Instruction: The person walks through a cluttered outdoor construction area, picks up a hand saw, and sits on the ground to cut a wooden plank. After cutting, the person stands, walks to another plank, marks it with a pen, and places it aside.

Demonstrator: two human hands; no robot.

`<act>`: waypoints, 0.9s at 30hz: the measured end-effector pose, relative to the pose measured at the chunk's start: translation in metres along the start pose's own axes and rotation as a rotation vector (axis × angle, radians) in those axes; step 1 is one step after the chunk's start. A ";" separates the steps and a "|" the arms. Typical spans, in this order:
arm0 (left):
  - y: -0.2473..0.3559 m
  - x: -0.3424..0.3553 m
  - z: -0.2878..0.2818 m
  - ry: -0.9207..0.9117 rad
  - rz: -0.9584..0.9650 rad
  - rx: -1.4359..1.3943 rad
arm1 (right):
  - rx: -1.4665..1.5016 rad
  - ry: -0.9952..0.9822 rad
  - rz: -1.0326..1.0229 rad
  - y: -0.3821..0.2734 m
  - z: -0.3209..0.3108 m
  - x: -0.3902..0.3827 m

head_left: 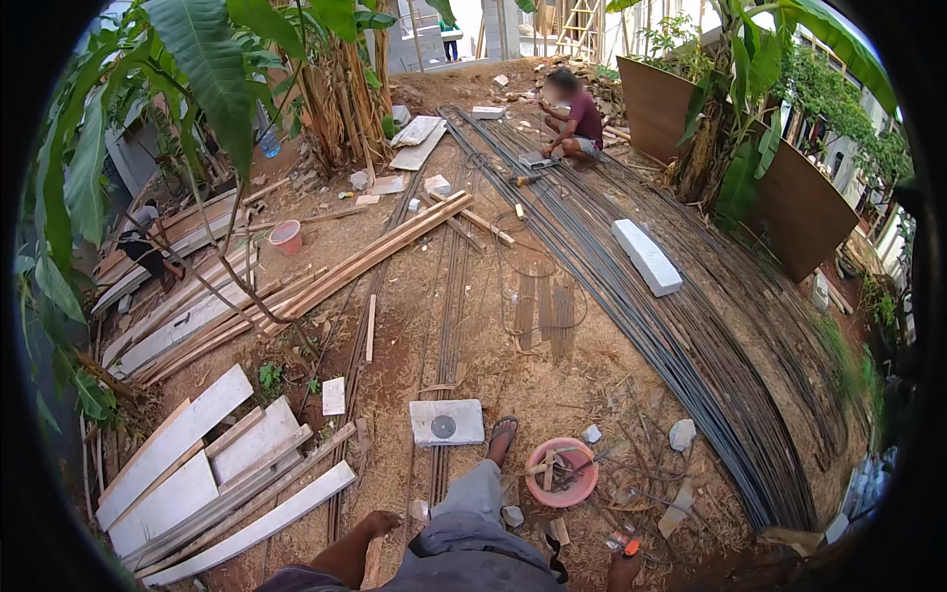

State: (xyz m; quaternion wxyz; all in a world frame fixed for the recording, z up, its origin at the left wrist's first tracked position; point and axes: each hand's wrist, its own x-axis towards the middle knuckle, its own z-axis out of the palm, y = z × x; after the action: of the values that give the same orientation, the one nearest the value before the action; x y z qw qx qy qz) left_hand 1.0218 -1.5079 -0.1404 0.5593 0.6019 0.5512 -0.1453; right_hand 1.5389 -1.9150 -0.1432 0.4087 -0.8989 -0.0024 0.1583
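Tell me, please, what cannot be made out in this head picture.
All in the head view:
Right hand: cut off by the lower edge, so its full grip is unclear.
Orange object at that hand: too small to identify.
Left hand: too small to tell how its fingers stand.
Nearer pink basin: much of its floor is hidden by the pieces inside.
Person at far left: too small to make out any grip.

Over my feed I see glossy orange plastic on the tool point(624, 544) in the right hand point(623, 569), smooth plastic on the bucket point(562, 502) ahead of it, dull metal rods point(764, 483) farther right. Matt, white-faced boards point(252, 531) lie beyond the left hand point(378, 524).
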 end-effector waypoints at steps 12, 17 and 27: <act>0.331 0.219 -0.183 0.004 0.208 -0.046 | -0.361 -0.099 0.139 -0.209 0.096 0.071; 0.495 0.246 -0.277 0.101 0.438 -0.082 | -0.261 -0.164 0.229 -0.299 0.164 0.147; 0.447 0.275 -0.301 0.106 0.109 -0.351 | -0.028 -0.145 0.014 -0.467 0.230 0.244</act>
State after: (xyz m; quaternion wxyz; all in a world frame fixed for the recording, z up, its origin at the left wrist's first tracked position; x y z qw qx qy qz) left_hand 1.3543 -1.0147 -0.0290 0.6328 0.5310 0.5634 0.0157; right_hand 1.7632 -1.4026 -0.0108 0.3935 -0.8908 -0.0280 0.2257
